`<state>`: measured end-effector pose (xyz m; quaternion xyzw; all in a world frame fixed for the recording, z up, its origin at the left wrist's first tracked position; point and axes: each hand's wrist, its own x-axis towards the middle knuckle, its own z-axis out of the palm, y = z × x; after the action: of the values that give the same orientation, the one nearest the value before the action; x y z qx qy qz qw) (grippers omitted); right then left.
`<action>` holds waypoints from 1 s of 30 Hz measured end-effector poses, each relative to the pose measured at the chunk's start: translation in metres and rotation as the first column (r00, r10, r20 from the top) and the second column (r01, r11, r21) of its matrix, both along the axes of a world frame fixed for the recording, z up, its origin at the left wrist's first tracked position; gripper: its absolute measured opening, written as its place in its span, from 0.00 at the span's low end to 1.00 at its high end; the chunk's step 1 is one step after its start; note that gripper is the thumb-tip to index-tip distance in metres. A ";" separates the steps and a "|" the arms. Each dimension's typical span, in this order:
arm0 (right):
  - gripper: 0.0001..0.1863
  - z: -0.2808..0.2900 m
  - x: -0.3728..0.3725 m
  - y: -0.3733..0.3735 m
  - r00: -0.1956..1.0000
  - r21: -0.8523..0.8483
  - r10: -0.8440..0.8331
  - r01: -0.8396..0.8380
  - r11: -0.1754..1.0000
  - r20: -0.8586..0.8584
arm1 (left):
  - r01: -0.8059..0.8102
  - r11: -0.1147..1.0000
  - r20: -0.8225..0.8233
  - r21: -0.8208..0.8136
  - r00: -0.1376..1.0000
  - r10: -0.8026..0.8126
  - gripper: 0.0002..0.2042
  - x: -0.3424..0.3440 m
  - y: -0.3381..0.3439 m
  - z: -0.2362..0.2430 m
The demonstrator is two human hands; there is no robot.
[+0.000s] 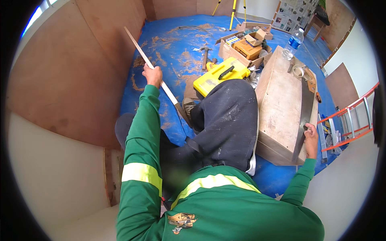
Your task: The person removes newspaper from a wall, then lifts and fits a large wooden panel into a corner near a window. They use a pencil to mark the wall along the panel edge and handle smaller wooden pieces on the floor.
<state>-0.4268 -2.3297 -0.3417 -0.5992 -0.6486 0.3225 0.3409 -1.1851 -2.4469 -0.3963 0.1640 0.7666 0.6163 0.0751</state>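
Observation:
In my left hand (152,75) is a long, thin wooden strip (169,94), my fingers closed round it. It slants from the upper left down to beside my shoe, where its lower end looks darker. On my right stands a plywood box (276,94), with a handsaw (304,114) lying along its top. The saw's wooden handle points away from me and its dark blade toward me. My right hand (310,140) is at the box's right edge, fingers curled and pinching the blade near its narrow end.
A yellow plastic case (213,82), a hammer (205,56) and an open wooden tray (227,51) with cartons lie ahead on blue sheeting (161,32) strewn with shavings. A water bottle (295,40) and tape roll (298,71) stand on the box. An orange ladder (354,105) is at right.

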 end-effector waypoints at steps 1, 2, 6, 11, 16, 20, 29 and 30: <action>0.20 0.001 0.003 0.000 0.996 0.019 -0.007 0.006 1.000 0.087 | 0.019 0.999 0.027 0.049 0.999 -0.021 0.38 -0.001 0.000 -0.002; 0.20 0.002 0.003 -0.001 0.987 0.042 -0.009 0.002 0.999 0.163 | -0.011 1.000 -0.015 0.014 1.000 0.012 0.38 -0.003 0.002 -0.003; 0.19 0.028 -0.032 -0.017 0.880 0.387 -0.192 0.010 0.922 0.435 | -0.037 0.998 -0.076 -0.049 0.997 0.033 0.36 -0.007 0.005 -0.007; 0.18 0.074 -0.141 -0.063 0.996 0.465 0.069 -0.088 0.881 0.057 | -0.036 0.993 -0.068 -0.115 0.997 0.029 0.37 -0.002 0.002 0.000; 0.25 0.077 -0.243 -0.115 0.867 0.280 0.497 -0.465 0.840 -0.050 | -0.045 0.991 -0.097 -0.127 0.995 0.033 0.36 0.002 0.000 0.006; 0.42 0.062 -0.285 -0.148 0.701 0.270 0.689 -0.710 0.651 0.184 | 0.005 0.997 -0.100 -0.075 0.995 -0.013 0.35 -0.006 -0.003 -0.001; 0.61 0.014 -0.272 -0.127 0.579 -0.077 0.813 -0.810 0.582 0.053 | 0.078 0.996 -0.009 -0.044 0.997 -0.079 0.32 -0.054 -0.002 -0.033; 0.61 0.008 -0.272 -0.126 0.560 -0.084 0.827 -0.827 0.556 -0.039 | 0.125 0.992 -0.043 0.008 0.991 -0.124 0.31 -0.057 -0.003 -0.035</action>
<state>-0.6988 -2.4561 -0.3339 -0.2411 -0.8390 0.4728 0.1199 -1.2425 -2.4496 -0.4313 0.2249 0.7530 0.6109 0.0964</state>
